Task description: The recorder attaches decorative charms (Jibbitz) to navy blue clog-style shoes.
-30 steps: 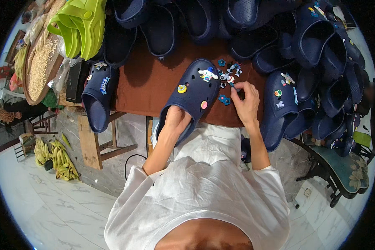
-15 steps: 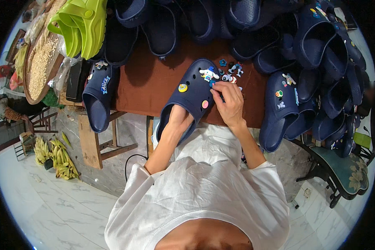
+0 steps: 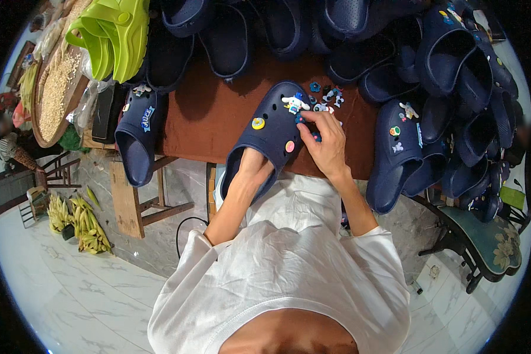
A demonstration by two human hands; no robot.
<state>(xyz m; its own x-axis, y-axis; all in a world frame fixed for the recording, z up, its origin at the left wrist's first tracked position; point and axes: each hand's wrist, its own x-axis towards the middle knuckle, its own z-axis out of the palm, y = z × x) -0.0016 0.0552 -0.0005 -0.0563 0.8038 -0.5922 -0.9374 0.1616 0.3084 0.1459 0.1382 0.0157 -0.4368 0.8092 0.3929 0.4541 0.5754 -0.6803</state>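
Note:
A navy clog (image 3: 271, 127) lies on the brown table (image 3: 212, 112), toe pointing away from me. My left hand (image 3: 255, 168) is pushed into its heel opening and holds it. The upper carries a yellow round charm (image 3: 258, 123), a pink charm (image 3: 289, 146) and a white figure charm (image 3: 293, 103). My right hand (image 3: 324, 141) rests against the clog's right side, fingertips pinched on a small blue charm (image 3: 301, 118). Several loose charms (image 3: 327, 97) lie just beyond the toe.
Decorated navy clogs sit at the left (image 3: 137, 133) and right (image 3: 398, 153). Several plain navy clogs (image 3: 454, 71) crowd the back and right. Green clogs (image 3: 109, 35) and a grain tray (image 3: 53, 94) are at the far left. Bananas (image 3: 82, 221) and a green chair (image 3: 489, 248) stand on the floor.
My right hand has come left from the loose charms to the clog's right side, bringing a small charm with it. The left hand has stayed inside the clog.

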